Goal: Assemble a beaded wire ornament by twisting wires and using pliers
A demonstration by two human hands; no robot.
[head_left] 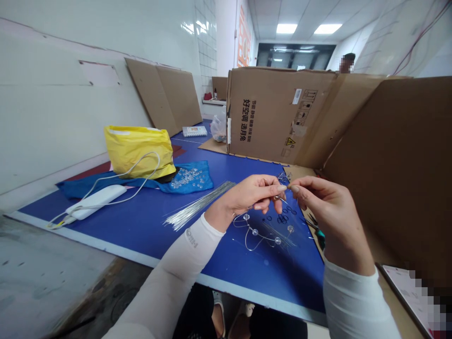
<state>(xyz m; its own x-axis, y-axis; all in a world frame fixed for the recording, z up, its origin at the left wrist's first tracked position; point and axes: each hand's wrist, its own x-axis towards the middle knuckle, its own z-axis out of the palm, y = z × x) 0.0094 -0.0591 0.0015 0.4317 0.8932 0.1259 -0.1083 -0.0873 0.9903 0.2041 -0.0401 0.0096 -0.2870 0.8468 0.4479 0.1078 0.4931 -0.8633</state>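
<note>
Above the blue table, my left hand [259, 194] is closed in a pinch on thin silvery wire. Below it hangs a looped beaded wire [254, 232] with several clear round beads. My right hand [326, 202] is closed too, thumb and forefinger pinched together right beside the left fingertips. Whatever it grips is too small to make out. Under the hands lie several small black rings [282, 218] and some loose thin wires [282, 235]. A tool with a green handle [319, 233] is partly hidden by my right wrist.
A bundle of straight wires [197, 207] lies left of my hands. Beyond it, clear beads [189, 179] rest on a blue cloth [206, 174], near a yellow bag [141, 148] and a white power strip [100, 201] with a cable. Large cardboard [268, 113] stands behind and to the right.
</note>
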